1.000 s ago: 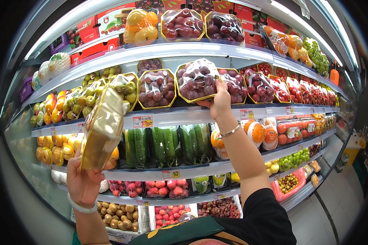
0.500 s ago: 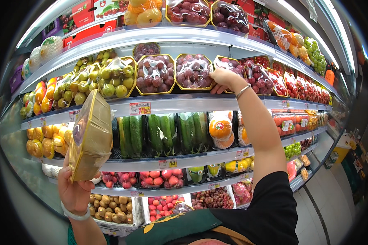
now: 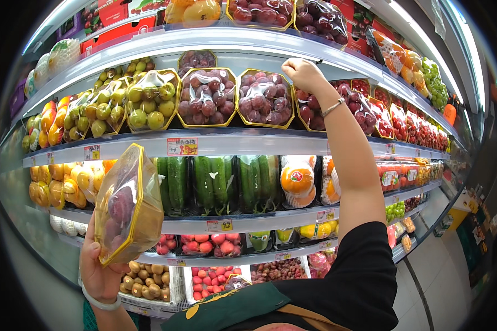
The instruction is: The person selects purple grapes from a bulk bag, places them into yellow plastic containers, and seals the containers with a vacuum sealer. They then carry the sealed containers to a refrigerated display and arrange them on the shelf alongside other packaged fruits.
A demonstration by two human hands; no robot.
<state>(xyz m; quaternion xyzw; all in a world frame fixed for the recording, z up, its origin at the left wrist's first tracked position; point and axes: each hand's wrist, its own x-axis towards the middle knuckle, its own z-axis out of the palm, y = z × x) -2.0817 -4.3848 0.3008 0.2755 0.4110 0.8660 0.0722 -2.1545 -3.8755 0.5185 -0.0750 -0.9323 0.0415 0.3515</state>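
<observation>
My left hand (image 3: pixel 98 251) grips a gold tray (image 3: pixel 131 209) by its lower end, below the middle shelves. The tray is tilted, wrapped in clear film, and holds a few dark purple fruits. My right arm reaches up to the upper shelf. There my right hand (image 3: pixel 303 73) is raised just above and behind the row of grape packs, its fingers curled. What it holds, if anything, is hidden. Nearest to it are a wrapped tray of purple grapes (image 3: pixel 265 102) and, under the wrist, a partly covered pack of dark red fruit (image 3: pixel 310 110).
Another grape tray (image 3: pixel 207 99) and packs of green fruit (image 3: pixel 152 102) line the same shelf. Below stand wrapped cucumbers (image 3: pixel 214 182) and packed oranges (image 3: pixel 297 179). Kiwifruit (image 3: pixel 146 281) fill a low crate. The shelf edge (image 3: pixel 248 144) juts out between rows.
My right hand has lifted from the front edge of a pack to above the row. My left hand has turned the tray so its film-covered top shows more.
</observation>
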